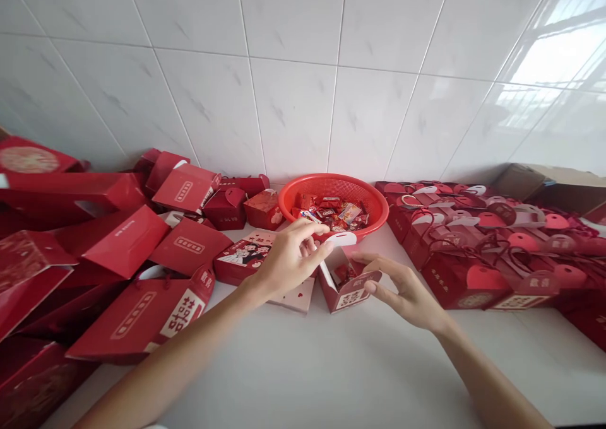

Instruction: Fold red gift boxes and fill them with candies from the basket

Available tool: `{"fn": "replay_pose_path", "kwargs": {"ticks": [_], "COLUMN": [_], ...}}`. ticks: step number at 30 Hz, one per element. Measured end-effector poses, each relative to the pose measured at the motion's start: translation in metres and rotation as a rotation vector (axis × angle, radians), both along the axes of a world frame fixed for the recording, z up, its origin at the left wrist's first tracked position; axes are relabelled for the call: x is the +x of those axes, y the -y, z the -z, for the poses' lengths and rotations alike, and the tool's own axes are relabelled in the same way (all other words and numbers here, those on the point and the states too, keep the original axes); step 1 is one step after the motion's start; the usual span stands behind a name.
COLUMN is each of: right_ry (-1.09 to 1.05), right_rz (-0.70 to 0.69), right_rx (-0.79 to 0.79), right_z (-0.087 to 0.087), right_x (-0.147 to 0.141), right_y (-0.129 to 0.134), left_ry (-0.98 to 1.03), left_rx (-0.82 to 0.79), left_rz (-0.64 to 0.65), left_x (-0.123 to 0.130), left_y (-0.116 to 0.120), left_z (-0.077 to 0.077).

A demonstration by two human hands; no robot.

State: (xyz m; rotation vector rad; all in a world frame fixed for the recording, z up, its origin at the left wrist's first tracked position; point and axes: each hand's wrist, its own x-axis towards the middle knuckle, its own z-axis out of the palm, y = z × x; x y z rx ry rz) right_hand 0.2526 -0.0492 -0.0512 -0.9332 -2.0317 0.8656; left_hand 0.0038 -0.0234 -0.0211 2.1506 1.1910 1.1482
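Observation:
An open red gift box (345,299) with white Chinese characters stands on the white table before me, its top flaps raised. Some red-wrapped pieces lie inside it. My right hand (402,287) grips the box's right side, thumb on the front flap and fingers behind. Over the box's left edge is my left hand (291,255), fingers curled and thumb pressed in; a small whitish bit shows between them, too hidden to name. Just behind, an orange-red plastic basket (286,205) holds wrapped candies (350,213).
Unfilled-looking red boxes (189,246) are heaped at left. Beside the open box lie a flat box with cartoon figures (243,252) and a pale card (296,296). Rows of red boxes with cord handles (478,281) fill the right, a cardboard box (553,186) behind them. A tiled wall (293,113) bounds the back.

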Motion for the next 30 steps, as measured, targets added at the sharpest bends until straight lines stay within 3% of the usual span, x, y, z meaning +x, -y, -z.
{"fn": "replay_pose_path", "kwargs": {"ticks": [4, 8, 12, 17, 21, 30], "right_ry": [-0.027, -0.062, -0.103, -0.207, -0.248, -0.238], "right_rz": [0.015, 0.005, 0.023, 0.198, 0.276, 0.288], "right_rx": [-0.031, -0.033, -0.006, 0.031, -0.004, -0.025], "right_z": [0.004, 0.007, 0.013, 0.026, 0.031, 0.03], "right_x": [-0.003, -0.005, -0.006, -0.009, -0.01, -0.013], "right_y": [0.002, 0.003, 0.002, -0.004, -0.007, -0.006], "left_ry": [0.072, -0.026, -0.143, -0.156, -0.176, -0.052], "left_rx": [-0.079, -0.104, 0.025, 0.23, 0.174, 0.087], "left_rz": [0.202, 0.332, 0.324, 0.201, 0.083, 0.13], "left_x": [0.005, 0.012, 0.014, 0.014, 0.014, 0.016], "left_y": [0.001, 0.002, 0.001, 0.001, 0.0, -0.002], "left_z": [0.006, 0.019, 0.027, 0.026, 0.03, 0.03]}}
